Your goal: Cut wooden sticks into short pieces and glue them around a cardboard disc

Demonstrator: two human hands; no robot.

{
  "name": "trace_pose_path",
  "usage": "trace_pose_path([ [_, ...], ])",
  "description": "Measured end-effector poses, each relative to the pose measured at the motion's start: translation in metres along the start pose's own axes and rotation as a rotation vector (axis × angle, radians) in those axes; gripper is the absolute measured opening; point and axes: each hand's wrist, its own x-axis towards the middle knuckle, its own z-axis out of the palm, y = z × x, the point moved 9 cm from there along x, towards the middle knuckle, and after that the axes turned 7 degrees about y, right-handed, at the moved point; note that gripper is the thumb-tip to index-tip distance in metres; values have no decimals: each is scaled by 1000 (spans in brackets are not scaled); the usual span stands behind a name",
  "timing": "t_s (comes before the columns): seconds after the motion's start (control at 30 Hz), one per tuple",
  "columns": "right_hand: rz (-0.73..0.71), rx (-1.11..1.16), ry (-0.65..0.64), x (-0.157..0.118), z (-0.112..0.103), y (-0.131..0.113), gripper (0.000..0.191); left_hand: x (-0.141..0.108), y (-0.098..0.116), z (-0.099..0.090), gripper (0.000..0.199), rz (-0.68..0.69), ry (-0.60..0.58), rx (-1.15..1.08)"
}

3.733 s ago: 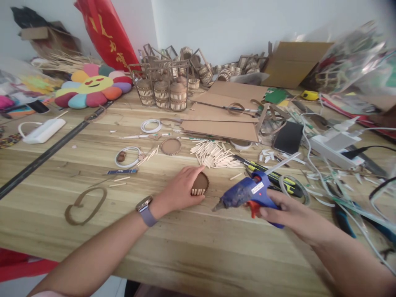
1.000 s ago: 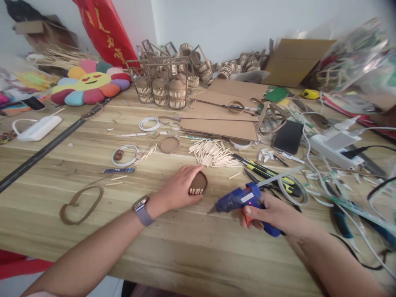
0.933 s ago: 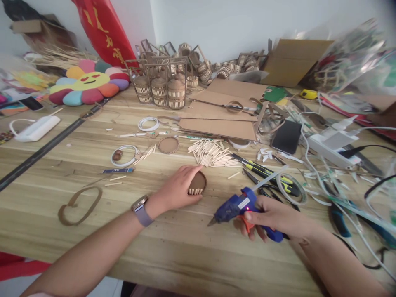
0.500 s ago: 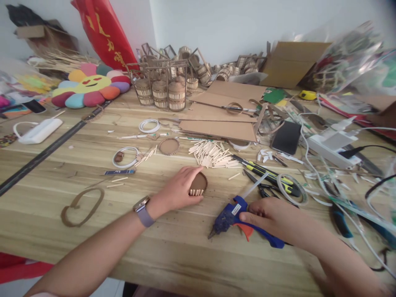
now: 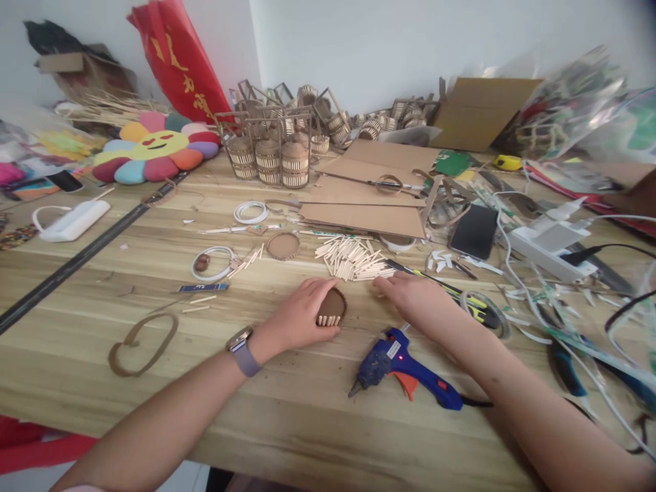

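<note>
My left hand, a watch on its wrist, is wrapped round a small round brown cardboard base with a raised rim. A short row of pale wooden sticks stands along its near edge; the hand covers its left side. My right hand reaches over the table to the near right edge of a pile of short wooden sticks. Its fingers are drawn together, and what is between the fingertips is hidden. Below it, the blue hot glue gun with an orange trigger lies on the table, untouched.
Behind the pile lie cardboard sheets and another round base. Small lidded baskets stand at the back. A cutter, tape ring, phone and power strip with cables crowd the right. A brown strip loop lies left.
My right hand has let go of the glue gun, leaving it on the table, and moved up and left to the stick pile. My left hand still holds the round base.
</note>
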Motion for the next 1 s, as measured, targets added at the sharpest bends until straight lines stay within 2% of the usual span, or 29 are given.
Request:
trace_pose_path([
  [0.13,2,-34,45,5,5,-4,25,0,2,0,78,28,4,10],
  [0.23,47,13,73,6,9,4,21,-1,2,0,77,29,5,8],
  [0.33,30,86,78,6,8,6,19,-1,0,0,76,15,7,5],
  [0.4,2,284,115,5,0,1,17,-1,0,1,77,17,7,7],
  [0.5,15,708,152,2,-11,-10,15,0,0,2,79,15,6,10],
  [0.57,43,890,114,1,-9,-19,14,0,0,2,78,12,11,7],
  [0.63,64,978,70,1,-4,-28,13,1,0,1,77,12,14,0],
  [0.8,65,1003,59,5,-1,-41,10,1,1,0,74,24,29,-2],
  [1.0,58,973,73,6,-2,-44,10,1,1,-1,70,36,37,13],
])
